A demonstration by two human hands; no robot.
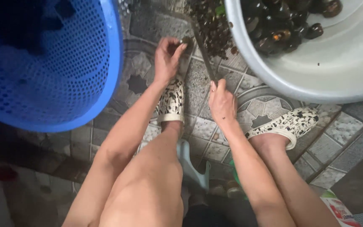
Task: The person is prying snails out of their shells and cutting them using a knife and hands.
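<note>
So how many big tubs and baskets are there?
2: a blue basket at the left, and a white tub of dark shells at the right. Others may be out of view.

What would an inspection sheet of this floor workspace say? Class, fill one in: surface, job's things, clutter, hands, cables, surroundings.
Surface: patterned grey tiled floor, wet-looking, with a heap of small dark shell scraps.
Job's things: long dark knife blade; small dark snail; more dark snails in a pale plastic basin.
Clutter: blue perforated plastic basket; printed packet at lower right.
Hands: left hand pinches the small snail; right hand grips the knife.
Cables: nothing seen.
Surroundings: spotted white slippers on both feet; pale low stool under the person.
</note>
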